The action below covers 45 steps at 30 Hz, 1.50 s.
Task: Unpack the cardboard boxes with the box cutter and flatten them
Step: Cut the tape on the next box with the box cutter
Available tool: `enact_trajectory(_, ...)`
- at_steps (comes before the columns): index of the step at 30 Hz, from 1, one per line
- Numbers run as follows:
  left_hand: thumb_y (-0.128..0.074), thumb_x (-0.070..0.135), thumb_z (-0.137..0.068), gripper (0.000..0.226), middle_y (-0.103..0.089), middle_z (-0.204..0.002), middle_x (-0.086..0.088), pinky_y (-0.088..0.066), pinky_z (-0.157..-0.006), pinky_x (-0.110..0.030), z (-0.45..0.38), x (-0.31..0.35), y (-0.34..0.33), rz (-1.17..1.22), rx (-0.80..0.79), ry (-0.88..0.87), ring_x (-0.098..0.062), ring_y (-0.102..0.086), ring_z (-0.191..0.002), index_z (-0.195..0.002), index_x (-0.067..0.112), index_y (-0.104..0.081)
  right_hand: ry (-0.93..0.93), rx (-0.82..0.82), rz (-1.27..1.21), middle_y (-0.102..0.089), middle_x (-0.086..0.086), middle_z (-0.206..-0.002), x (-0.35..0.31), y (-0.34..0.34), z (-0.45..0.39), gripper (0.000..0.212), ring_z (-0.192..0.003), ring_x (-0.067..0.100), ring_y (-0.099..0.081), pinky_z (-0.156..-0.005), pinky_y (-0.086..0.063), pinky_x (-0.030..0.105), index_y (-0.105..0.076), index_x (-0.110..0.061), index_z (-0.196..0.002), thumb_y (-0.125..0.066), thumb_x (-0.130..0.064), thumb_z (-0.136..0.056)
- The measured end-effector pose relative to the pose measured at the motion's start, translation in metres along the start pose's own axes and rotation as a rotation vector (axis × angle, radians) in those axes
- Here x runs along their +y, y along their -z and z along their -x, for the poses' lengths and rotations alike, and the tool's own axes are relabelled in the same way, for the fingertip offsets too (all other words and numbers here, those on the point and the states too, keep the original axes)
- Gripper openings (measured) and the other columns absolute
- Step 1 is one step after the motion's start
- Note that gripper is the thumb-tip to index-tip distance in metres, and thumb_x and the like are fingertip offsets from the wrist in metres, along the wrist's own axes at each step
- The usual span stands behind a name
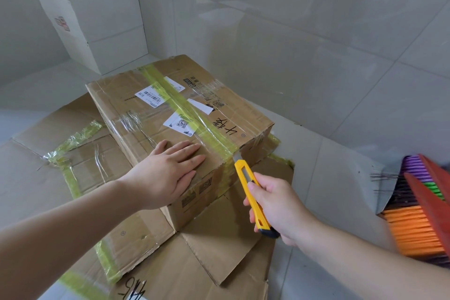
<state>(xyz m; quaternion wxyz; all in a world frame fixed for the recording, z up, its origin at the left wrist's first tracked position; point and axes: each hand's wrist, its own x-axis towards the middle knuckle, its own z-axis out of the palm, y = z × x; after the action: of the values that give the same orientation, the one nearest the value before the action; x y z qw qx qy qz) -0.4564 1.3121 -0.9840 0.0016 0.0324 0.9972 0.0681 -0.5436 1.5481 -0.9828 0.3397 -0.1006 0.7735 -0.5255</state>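
Tiled floor, sealed box (170, 105) under left hand (165, 173)

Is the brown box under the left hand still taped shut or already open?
Shut: yellow-green tape runs unbroken across the cardboard box, flaps flat.

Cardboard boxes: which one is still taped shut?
The brown box under the left hand, sealed with yellow-green tape. The cardboard beneath it already lies flattened.
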Motion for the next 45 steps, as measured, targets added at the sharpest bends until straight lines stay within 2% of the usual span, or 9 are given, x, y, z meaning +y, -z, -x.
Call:
enact_trajectory(4, -0.002, 0.046, -0.095, 0.067, -0.040, -0.148, -0.003, -0.027, -0.109, -0.053, -0.002, 0.001, 0.000, 0.007, 0.007, -0.009, -0.024, -0.033, -0.138, -0.141, 0.021, -0.044, -0.022, 0.014, -0.034, -0.063, 0.009, -0.083, -0.007, -0.001, -0.011, 0.039, -0.054, 0.016, -0.058, -0.048, -0.050, 0.028, -0.046, -0.023, -0.139, -0.047, -0.023, -0.100)
enact_trajectory(17, -0.009, 0.042, -0.096, 0.061, -0.031, -0.153, -0.001, -0.018, -0.113, -0.053, 0.001, -0.001, -0.005, 0.057, 0.050, -0.010, -0.020, -0.023, -0.142, -0.144, 0.021, -0.039, -0.004, 0.007, -0.053, -0.063, 0.008, -0.082, 0.008, -0.009, 0.002, 0.042, -0.053, 0.014, -0.058, -0.047, -0.050, 0.028, -0.042, -0.028, -0.141, -0.047, -0.024, -0.100)
enact_trajectory(22, -0.012, 0.041, -0.097, 0.056, -0.025, -0.155, 0.002, -0.014, -0.114, -0.053, 0.001, -0.003, -0.007, 0.071, 0.032, 0.021, -0.016, -0.016, -0.144, -0.147, 0.024, -0.033, -0.001, -0.018, -0.062, -0.064, 0.007, -0.081, 0.004, -0.010, 0.005, 0.021, -0.054, 0.016, -0.060, -0.050, -0.052, 0.031, -0.054, -0.034, -0.116, -0.048, -0.024, -0.099)
enact_trajectory(26, -0.023, 0.044, -0.095, 0.054, -0.041, -0.145, -0.002, -0.026, -0.111, -0.045, -0.006, -0.002, 0.001, 0.017, 0.060, 0.020, -0.021, -0.038, -0.132, -0.139, 0.019, -0.042, -0.038, -0.064, -0.122, -0.067, 0.008, -0.076, -0.002, -0.003, 0.001, 0.011, -0.056, 0.022, -0.063, -0.054, -0.055, 0.034, -0.056, -0.030, -0.101, -0.050, -0.021, -0.098)
enact_trajectory(30, -0.020, 0.040, -0.096, 0.053, -0.045, -0.141, -0.002, -0.027, -0.111, -0.043, -0.005, 0.001, -0.001, 0.039, 0.078, -0.010, -0.019, -0.040, -0.130, -0.135, 0.016, -0.047, -0.042, -0.088, -0.106, -0.064, 0.011, -0.078, -0.005, 0.000, 0.002, 0.013, -0.055, 0.021, -0.061, -0.053, -0.053, 0.033, -0.059, -0.024, -0.103, -0.049, -0.018, -0.099)
enact_trajectory(34, -0.017, 0.039, -0.097, 0.055, -0.046, -0.141, -0.004, -0.025, -0.111, -0.045, -0.003, 0.000, -0.005, 0.108, 0.107, 0.002, -0.021, -0.039, -0.131, -0.133, 0.012, -0.049, 0.004, -0.075, -0.045, -0.062, 0.010, -0.079, -0.003, -0.010, 0.012, 0.020, -0.055, 0.020, -0.060, -0.054, -0.056, 0.036, -0.058, -0.034, -0.091, -0.047, -0.020, -0.100)
enact_trajectory(38, -0.018, 0.036, -0.098, 0.053, -0.048, -0.138, -0.007, -0.025, -0.110, -0.044, -0.002, -0.001, -0.006, 0.154, 0.131, 0.022, -0.024, -0.041, -0.129, -0.131, 0.009, -0.051, -0.044, -0.250, -0.057, -0.066, 0.005, -0.074, 0.001, -0.026, 0.034, 0.027, -0.056, 0.020, -0.061, -0.052, -0.054, 0.033, -0.063, -0.042, -0.085, -0.050, -0.022, -0.097)
enact_trajectory(42, -0.023, 0.032, -0.099, 0.048, -0.043, -0.142, -0.006, -0.023, -0.113, -0.042, -0.004, -0.003, -0.003, 0.187, 0.116, 0.013, -0.021, -0.037, -0.131, -0.133, 0.010, -0.048, -0.018, -0.178, -0.018, -0.068, 0.008, -0.079, -0.009, -0.023, 0.023, 0.016, -0.057, 0.019, -0.063, -0.054, -0.055, 0.033, -0.057, -0.037, -0.099, -0.050, -0.022, -0.098)
enact_trajectory(45, -0.026, 0.029, -0.099, 0.046, -0.042, -0.143, -0.006, -0.019, -0.115, -0.040, -0.002, -0.005, -0.004, 0.203, 0.129, 0.020, -0.020, -0.035, -0.133, -0.134, 0.010, -0.048, -0.065, -0.253, -0.021, -0.069, 0.006, -0.077, -0.005, -0.018, 0.030, 0.011, -0.060, 0.021, -0.064, -0.056, -0.054, 0.033, -0.058, -0.031, -0.101, -0.051, -0.023, -0.097)
